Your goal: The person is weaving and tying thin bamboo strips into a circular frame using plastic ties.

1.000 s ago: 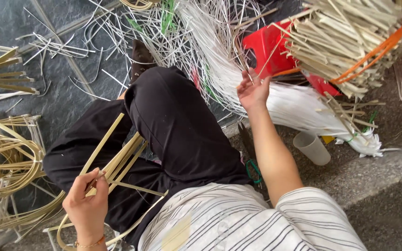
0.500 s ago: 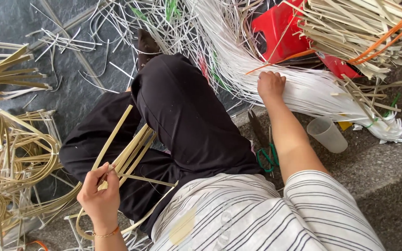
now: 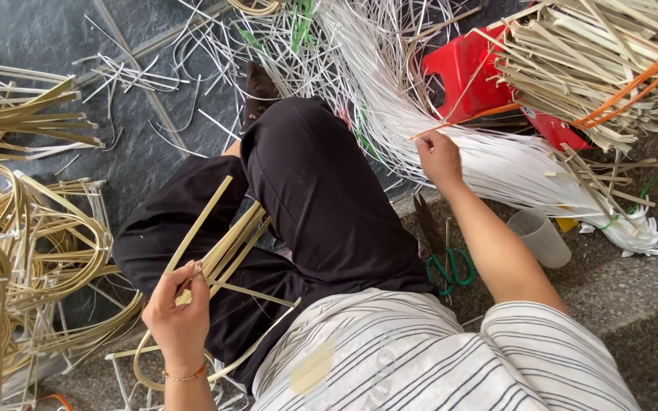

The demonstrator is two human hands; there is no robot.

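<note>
The left hand [image 3: 180, 308] grips yellow strips [image 3: 222, 247] that slant up and away to its right. The right hand [image 3: 439, 156] pinches one white strip [image 3: 512, 164] from the bundle lying lengthwise to its right.

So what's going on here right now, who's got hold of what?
A person sits cross-legged on the ground amid weaving strips. The left hand grips a bunch of flat tan strips resting across the lap. The right hand reaches out to the big bundle of white strips and pinches a thin orange strip near a red stool. Green-handled scissors and a pale cup lie beside the right arm.
</note>
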